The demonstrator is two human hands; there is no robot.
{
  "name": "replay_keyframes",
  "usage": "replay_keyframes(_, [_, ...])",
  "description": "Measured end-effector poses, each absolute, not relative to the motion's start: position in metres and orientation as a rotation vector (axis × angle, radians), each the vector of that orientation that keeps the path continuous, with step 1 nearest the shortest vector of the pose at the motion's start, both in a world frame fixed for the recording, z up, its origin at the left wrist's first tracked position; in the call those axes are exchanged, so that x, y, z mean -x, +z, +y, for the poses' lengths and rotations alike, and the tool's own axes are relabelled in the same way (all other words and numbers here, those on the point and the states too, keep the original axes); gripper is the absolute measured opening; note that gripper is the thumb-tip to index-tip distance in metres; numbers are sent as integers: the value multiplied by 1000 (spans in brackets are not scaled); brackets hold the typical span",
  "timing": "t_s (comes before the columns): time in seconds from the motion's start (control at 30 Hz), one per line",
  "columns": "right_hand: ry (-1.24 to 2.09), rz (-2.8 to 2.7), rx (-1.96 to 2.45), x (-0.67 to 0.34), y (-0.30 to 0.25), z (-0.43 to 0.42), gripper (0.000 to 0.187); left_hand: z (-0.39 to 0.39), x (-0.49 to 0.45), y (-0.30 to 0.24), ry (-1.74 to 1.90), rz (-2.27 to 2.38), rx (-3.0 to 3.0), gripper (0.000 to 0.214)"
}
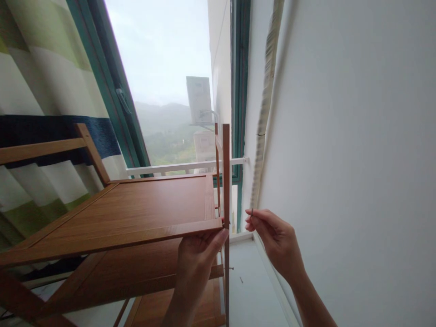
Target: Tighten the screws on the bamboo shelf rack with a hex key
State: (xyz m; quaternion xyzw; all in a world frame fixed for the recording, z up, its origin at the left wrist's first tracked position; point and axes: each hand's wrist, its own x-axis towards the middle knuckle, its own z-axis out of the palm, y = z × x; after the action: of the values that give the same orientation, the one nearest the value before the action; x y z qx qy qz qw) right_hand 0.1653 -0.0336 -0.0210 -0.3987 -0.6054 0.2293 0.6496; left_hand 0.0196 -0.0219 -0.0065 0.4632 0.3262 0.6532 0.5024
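My left hand point(197, 254) is closed on the front right corner of the top board point(146, 200) of a brown wooden shelf rack. Its fingers are under the edge and its thumb lies along the side, by the upright post point(226, 181). To the right of the post, my right hand point(275, 240) pinches a small metal screw point(251, 212) between thumb and fingertips, apart from the wood. Another screw point(231, 268) sticks out of the post lower down, beside the second shelf board point(136, 272). The far ends of the left fingers are hidden under the board.
A white wall point(357, 136) stands close on the right, with a wrapped pipe point(264, 113) running down it. Behind the rack are a green-framed window point(241, 91), a white rail point(163, 169) and a striped curtain point(51, 81). A small loose piece point(241, 279) lies on the pale surface below.
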Motion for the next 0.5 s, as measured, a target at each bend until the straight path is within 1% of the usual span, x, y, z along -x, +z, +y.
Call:
replay_keyframes(0.13, [472,-1459,950,-166,-16,-36,10,-23,-19,-6,1586,795,-1114,18])
replay_keyframes(0.27, [336,-1657,995,-170,-2,-40,19,-22,-19,-6,1585,795,-1127,15])
replay_keyframes(0.37, [341,-1791,1089,-175,8,-44,22,-21,-19,-6,1563,773,-1121,19])
replay_keyframes(0.5, [353,-1832,1214,-179,12,-48,19,-22,-19,-7,1568,769,-1090,20])
